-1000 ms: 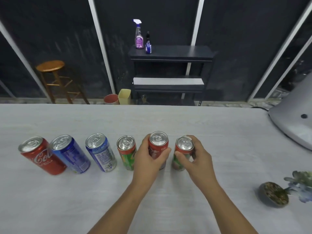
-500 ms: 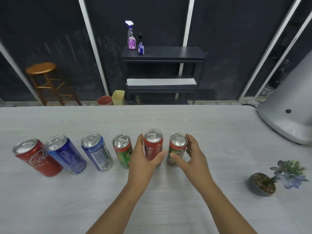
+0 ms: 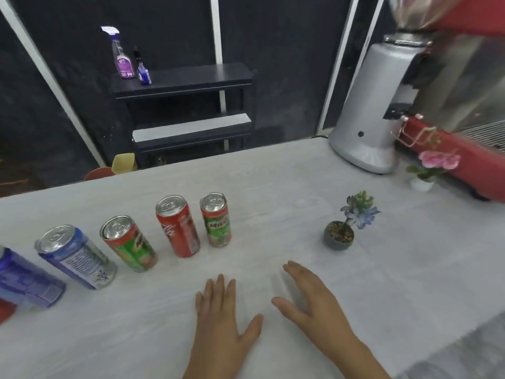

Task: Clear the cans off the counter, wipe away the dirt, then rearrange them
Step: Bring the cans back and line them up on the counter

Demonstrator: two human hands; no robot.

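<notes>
Several cans stand in a row on the white counter [image 3: 273, 187]. From the right: a green Milo can [image 3: 217, 222], a red Coca-Cola can [image 3: 179, 228], a second green Milo can [image 3: 131, 246], a blue-and-white can [image 3: 79, 259] and a dark blue can [image 3: 26, 280] at the left edge. A red can [image 3: 4, 310] shows only as a sliver at the lower left. My left hand [image 3: 221, 315] and my right hand [image 3: 314, 299] lie flat with straight fingers in front of the row, clear of the cans and holding nothing.
A small potted succulent [image 3: 341, 233] stands to the right of the cans. A silver grinder [image 3: 374, 110], a red machine [image 3: 464, 149] and a pink flower [image 3: 434, 165] fill the far right. Behind the counter, a dark shelf [image 3: 185, 80] carries a purple spray bottle [image 3: 123, 57].
Both hands have let go of the two rightmost cans and drawn back toward me, now flat and holding nothing. The view has swung right, so the cans sit further left.
</notes>
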